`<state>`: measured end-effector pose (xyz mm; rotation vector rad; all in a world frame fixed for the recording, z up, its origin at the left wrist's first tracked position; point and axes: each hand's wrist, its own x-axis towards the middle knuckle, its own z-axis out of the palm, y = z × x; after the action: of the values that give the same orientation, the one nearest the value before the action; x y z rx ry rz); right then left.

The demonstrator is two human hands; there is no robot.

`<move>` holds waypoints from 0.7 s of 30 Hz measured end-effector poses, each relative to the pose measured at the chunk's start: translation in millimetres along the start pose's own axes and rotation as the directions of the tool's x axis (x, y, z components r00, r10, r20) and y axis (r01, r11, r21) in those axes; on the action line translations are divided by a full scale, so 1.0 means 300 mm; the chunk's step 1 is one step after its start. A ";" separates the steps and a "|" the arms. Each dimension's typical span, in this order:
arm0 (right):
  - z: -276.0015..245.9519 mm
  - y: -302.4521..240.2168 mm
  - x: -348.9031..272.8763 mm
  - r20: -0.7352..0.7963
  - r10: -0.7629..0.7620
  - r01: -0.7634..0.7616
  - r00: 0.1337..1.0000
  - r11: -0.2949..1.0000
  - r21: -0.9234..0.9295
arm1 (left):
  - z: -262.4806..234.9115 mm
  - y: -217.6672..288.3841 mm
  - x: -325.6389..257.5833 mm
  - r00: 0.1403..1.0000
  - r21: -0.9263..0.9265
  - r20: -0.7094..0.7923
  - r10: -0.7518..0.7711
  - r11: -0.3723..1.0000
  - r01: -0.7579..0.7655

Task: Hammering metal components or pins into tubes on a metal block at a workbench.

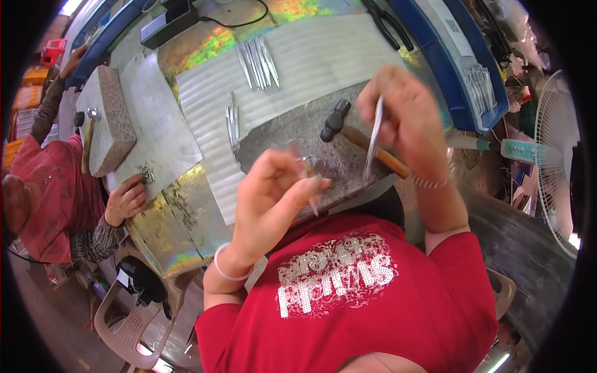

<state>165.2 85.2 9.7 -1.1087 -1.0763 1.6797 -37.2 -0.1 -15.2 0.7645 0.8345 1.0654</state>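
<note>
My left hand [273,196] is raised over the near edge of a grey stone slab [292,133] and pinches a thin silver metal piece [311,202] between thumb and fingers. My right hand [404,115] hovers above the slab's right side and holds a long silver strip [373,137] that points downward. A hammer [351,133] with a black head and wooden handle lies on the slab under my right hand. More silver strips [258,62] lie in a bunch on the corrugated white sheet [311,56] beyond the slab, and a few strips [232,121] rest at its left.
At the left a person in a red shirt has a hand [126,200] on the shiny table beside another stone block [109,118] and hammer [87,133]. A blue tray [472,74] sits at the right, a fan [553,155] beyond it. A plastic chair [130,320] stands below.
</note>
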 end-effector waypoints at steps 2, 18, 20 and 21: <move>-0.094 -0.043 0.112 0.029 -0.133 0.136 0.991 0.960 -0.246 | -0.012 -0.006 -0.031 0.992 0.058 -0.067 0.104 0.993 -0.101; -0.268 0.095 0.437 0.200 -0.488 0.303 0.849 0.141 -0.942 | -0.066 -0.102 -0.046 0.915 0.858 0.006 0.402 0.468 -0.211; -0.205 0.048 0.270 0.224 -0.419 0.341 0.880 0.230 -0.911 | -0.063 -0.102 -0.050 0.923 0.867 0.001 0.384 0.460 -0.192; -0.180 0.044 0.184 0.244 -0.375 0.356 0.894 0.268 -0.895 | -0.069 -0.110 -0.049 0.940 0.763 -0.069 0.333 0.625 -0.165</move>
<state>199.5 144.3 -28.7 -1.3455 -2.2255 0.5284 -44.8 -21.2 -50.3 1.5351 1.4199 1.0424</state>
